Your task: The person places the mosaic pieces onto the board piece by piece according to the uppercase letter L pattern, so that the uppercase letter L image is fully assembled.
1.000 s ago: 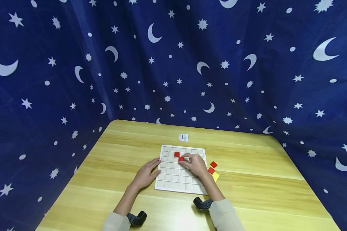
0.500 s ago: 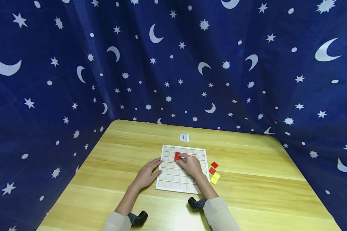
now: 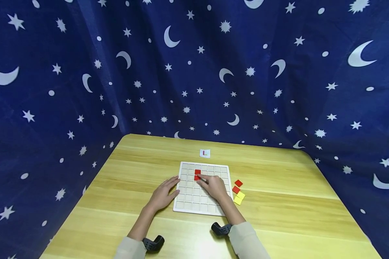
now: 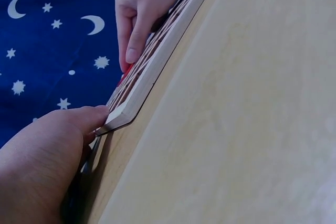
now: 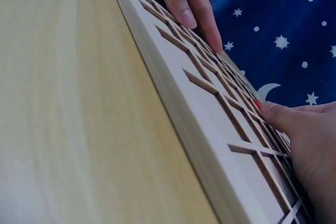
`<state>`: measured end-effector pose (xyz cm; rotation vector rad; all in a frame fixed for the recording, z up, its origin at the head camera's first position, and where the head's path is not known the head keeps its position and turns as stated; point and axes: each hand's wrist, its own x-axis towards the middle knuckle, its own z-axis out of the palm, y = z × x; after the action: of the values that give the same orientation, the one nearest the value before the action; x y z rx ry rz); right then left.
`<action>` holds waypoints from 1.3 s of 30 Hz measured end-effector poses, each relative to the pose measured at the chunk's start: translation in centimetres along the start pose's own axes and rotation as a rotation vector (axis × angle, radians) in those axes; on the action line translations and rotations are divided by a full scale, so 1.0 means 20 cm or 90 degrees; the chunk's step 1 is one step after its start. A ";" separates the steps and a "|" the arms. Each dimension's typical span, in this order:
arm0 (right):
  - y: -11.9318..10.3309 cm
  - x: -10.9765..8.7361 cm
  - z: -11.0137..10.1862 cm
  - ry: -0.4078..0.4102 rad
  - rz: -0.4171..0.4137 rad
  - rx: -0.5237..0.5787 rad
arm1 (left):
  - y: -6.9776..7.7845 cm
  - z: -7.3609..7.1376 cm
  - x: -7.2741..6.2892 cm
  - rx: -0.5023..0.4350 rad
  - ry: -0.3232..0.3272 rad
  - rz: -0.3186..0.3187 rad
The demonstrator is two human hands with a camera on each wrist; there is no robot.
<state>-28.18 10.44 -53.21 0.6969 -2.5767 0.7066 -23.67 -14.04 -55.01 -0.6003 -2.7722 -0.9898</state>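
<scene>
A white wooden grid board (image 3: 192, 198) lies on the table. My left hand (image 3: 163, 194) rests against its left edge with extended fingers, and in the left wrist view the thumb touches the board's corner. Over the board's upper middle, my right hand (image 3: 215, 187) has index finger and thumb at a red square tile (image 3: 196, 178), which sits in a cell directly below another red tile (image 3: 197, 171). In the right wrist view the thumb (image 5: 275, 113) is against the red. The fingers hide part of the lower tile.
Right of the board lie two loose red tiles (image 3: 238, 183) and some yellow tiles (image 3: 239, 198). A small card with a printed grid (image 3: 205, 153) lies beyond the board. A dark blue curtain (image 3: 207, 72) with moons and stars surrounds the wooden table (image 3: 285, 201).
My right hand has moved slightly left, bringing the red tile from lower right of the other red tile into the cell directly below it. The left hand stays at the board's edge.
</scene>
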 end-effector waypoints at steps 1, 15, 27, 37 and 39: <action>0.00 0.00 0.00 0.006 -0.004 -0.001 | 0.00 0.00 0.00 0.001 0.001 0.000; 0.26 -0.18 -0.28 0.113 0.191 0.094 | -0.01 0.01 0.01 0.007 -0.006 0.010; 0.42 -0.29 -0.43 0.024 0.348 0.005 | -0.01 0.01 0.01 0.004 0.001 -0.006; 0.44 -0.28 -0.43 0.040 0.343 -0.020 | -0.01 0.01 0.01 -0.001 -0.001 -0.006; 0.39 -0.24 -0.40 0.047 0.301 0.007 | -0.01 0.00 0.01 -0.002 0.003 -0.005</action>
<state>-26.84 22.58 -51.87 0.0525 -2.6892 0.8663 -23.85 -14.09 -55.16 -0.5868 -2.7725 -0.9960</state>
